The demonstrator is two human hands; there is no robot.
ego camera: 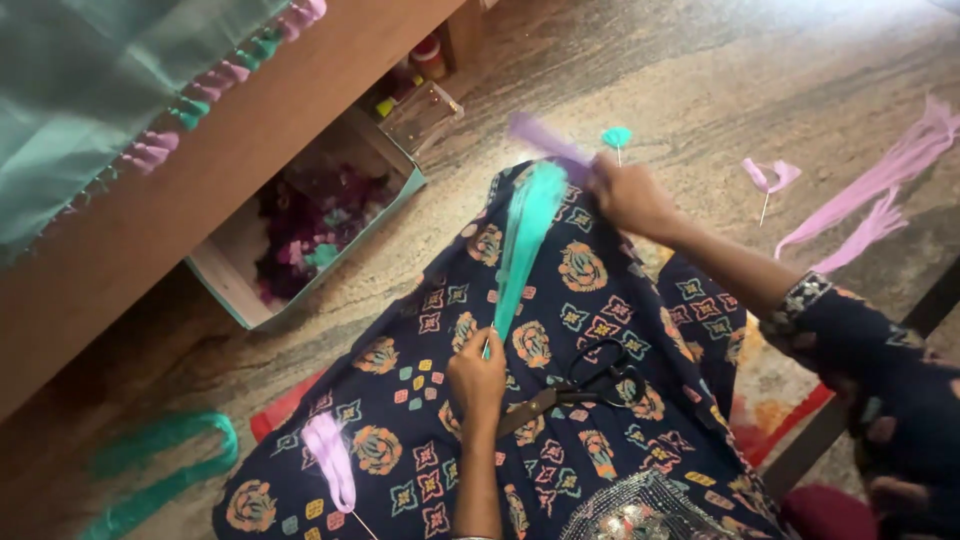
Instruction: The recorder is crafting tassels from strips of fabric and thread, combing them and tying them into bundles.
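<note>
A long bundle of teal thread strands point(525, 240) stretched taut and slanting over the dark patterned fabric lap point(420, 400). The right hand point(630, 195) pinched its fanned upper end with blurred lilac strands point(545, 140); the left hand point(478, 378) gripped its narrow lower end beside black scissors point(590, 385).

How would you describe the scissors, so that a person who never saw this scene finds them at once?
Start from the dark blue flowered cloth spread over the person's lap. On it, just right of the left hand that pinches the teal thread bundle, lie the scissors. They are the only metal tool there, with black loop handles, while everything around them is soft thread or fabric.
</note>
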